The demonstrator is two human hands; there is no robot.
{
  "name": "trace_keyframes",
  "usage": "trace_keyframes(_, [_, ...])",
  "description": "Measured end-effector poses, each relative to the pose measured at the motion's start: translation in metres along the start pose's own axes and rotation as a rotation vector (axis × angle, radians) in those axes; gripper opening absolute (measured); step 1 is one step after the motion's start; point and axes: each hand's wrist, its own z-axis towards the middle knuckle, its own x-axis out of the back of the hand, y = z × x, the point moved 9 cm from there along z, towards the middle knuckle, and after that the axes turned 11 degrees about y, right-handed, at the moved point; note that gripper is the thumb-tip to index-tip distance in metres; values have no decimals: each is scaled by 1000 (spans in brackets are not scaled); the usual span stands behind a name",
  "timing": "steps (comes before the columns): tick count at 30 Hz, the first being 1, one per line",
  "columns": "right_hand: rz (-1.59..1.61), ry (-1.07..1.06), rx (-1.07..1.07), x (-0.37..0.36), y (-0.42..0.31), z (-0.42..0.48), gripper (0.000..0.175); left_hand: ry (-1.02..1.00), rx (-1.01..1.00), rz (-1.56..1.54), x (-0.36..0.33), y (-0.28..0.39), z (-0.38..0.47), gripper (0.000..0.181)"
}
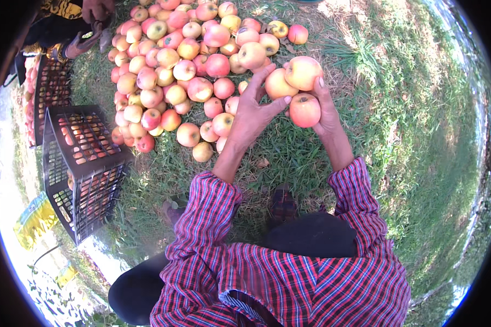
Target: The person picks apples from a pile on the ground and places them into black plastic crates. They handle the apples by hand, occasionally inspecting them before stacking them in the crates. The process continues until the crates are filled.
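Three apples are held up together between my hands, over the grass at the right edge of a large apple heap (176, 73). My left hand (257, 102) grips the left, yellow-orange apple (279, 84), its thumb and fingers spread around that fruit. On the other side, my right hand (325, 104) holds an upper yellow-pink apple (304, 72) and a lower redder apple (305, 110). The three fruits touch or nearly touch one another. Parts of the right fingers are hidden behind them.
At left, a black plastic crate (86, 171) with apples visible through its lattice stands tilted in view. Behind it is another lattice crate (53, 88) of apples. Another person's hands (86, 36) are at the upper left. My shoe (283, 204) rests on the grass (393, 135).
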Motion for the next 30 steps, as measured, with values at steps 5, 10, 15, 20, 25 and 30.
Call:
trace_keyframes(5, [-572,90,311,-74,17,-20,68,348,99,-735,41,-24,-40,58])
trace_keyframes(10, [-1257,205,807,-137,23,-57,80,413,156,-1270,33,-52,-65,53])
trace_keyframes(15, [-1476,203,1033,-158,20,-67,81,308,168,-1427,39,-56,-66,54])
trace_keyframes(20, [-816,126,430,-117,26,-45,72,377,283,-1429,66,-55,-70,62])
trace_keyframes(25, [-1060,7,629,-116,17,-43,78,172,286,-1620,73,-27,-62,71])
trace_keyframes(30, [-854,-180,418,-136,32,-37,75,92,228,-1735,90,-16,-68,83])
